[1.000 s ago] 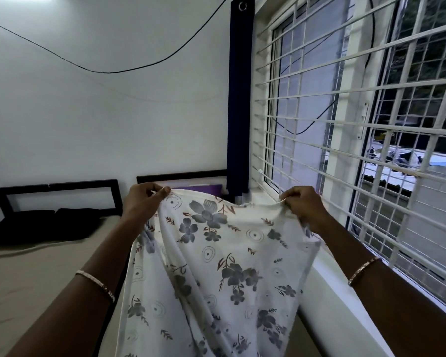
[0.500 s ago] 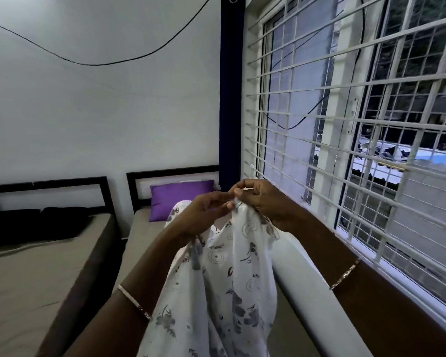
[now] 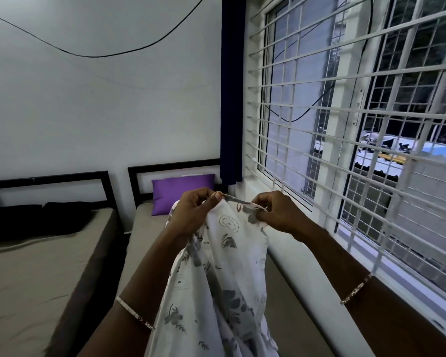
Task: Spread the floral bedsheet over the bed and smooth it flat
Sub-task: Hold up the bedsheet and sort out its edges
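Floral bedsheet (image 3: 229,266) pinched along its top edge by left hand (image 3: 193,215) and right hand (image 3: 276,215), hanging bunched above the bed (image 3: 144,228). Could land twisted if flung while gathered.

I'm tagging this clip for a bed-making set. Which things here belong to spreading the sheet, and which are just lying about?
In the job: floral bedsheet, pinched at its top edge by left hand and right hand; bed by the window beneath it.
Just there: purple pillow, other bed, black pillows, blue curtain, window grille, wall cable.
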### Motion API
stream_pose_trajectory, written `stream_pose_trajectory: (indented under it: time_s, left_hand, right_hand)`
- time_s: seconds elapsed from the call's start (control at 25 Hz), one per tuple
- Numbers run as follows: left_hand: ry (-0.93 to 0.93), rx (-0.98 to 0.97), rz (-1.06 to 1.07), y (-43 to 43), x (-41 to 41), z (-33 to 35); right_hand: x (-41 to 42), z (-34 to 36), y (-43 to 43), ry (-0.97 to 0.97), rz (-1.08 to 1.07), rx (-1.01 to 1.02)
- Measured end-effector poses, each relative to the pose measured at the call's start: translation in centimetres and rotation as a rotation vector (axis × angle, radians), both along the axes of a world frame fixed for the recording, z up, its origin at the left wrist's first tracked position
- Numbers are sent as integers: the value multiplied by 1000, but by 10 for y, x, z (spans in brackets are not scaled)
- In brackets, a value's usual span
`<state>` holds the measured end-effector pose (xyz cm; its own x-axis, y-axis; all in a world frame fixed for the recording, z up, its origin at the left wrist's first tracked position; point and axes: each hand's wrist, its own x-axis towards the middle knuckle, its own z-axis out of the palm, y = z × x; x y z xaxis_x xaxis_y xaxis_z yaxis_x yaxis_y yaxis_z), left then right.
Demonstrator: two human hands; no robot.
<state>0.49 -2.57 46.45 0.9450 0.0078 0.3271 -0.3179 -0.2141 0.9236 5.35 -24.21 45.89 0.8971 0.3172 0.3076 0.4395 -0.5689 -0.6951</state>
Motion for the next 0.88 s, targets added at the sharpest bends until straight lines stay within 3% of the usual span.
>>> stream_pose_trajectory:
  time_s: [0.28,0.68,0.88]
  left_hand:
    - [45,8,247,25,-12,-15]
    - [137,-157,343,38,-30,-37]
    - [96,-204,418,52,-42,-40]
  right_hand:
    - [-18,-30,0,201,-21,536]
    - [-42,-40,40,177,-42,603]
    - [-41,-39,61,222,-100,736]
